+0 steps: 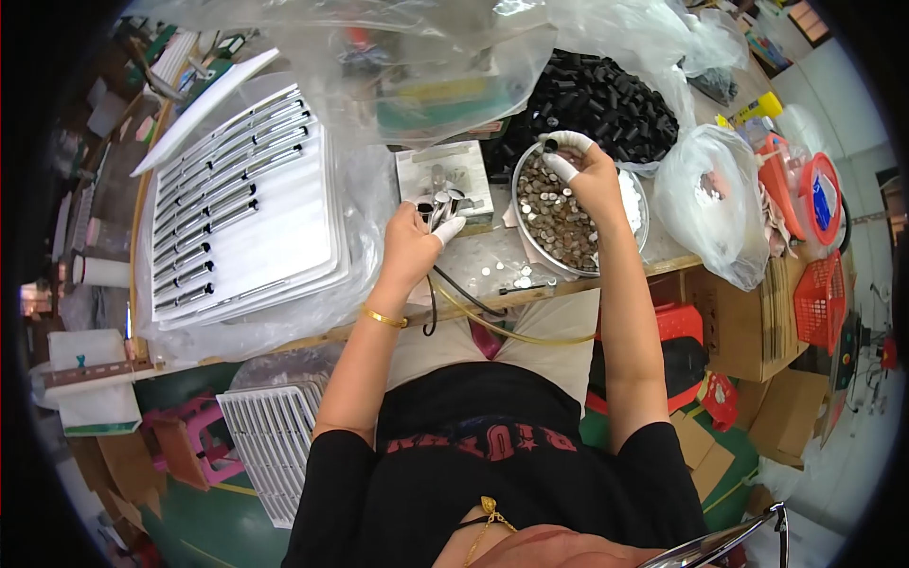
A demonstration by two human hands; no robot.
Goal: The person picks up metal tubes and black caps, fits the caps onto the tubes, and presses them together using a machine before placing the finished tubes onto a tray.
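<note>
At the left of the table (473, 254), a stack of white trays (284, 213) is lying in clear plastic wrap (227, 346), and its top tray is carrying rows of shiny metal rods (235, 214) with dark ends. To the right of the stack, the left hand (415, 241) is holding several shiny metal pieces (443, 206); its fingers are closing around them, and a white covering (453, 228) is showing on the thumb. The metal pieces are appearing over the near part of a pale, flat-topped block (412, 172); contact with it cannot be told. A large clear plastic sheet (454, 71) is hanging beyond the block. Near the table's front edge, a dark cord (469, 295) and a yellowish hose (492, 328) are curving downward, and a few small pale discs (521, 280) are lying loose in front of the bowl (647, 225). The bowl is standing to the right of the block, holding many small round discs (559, 225), with white material (628, 194) at its right side. Over its far left part, the right hand (592, 175) is pinching a small black cylinder (550, 146) between white-covered fingers. Behind the bowl, a heap of black cylinders (606, 104) is filling clear plastic. To the bowl's right, a clear plastic bag (710, 222) is sitting at the table edge.
</note>
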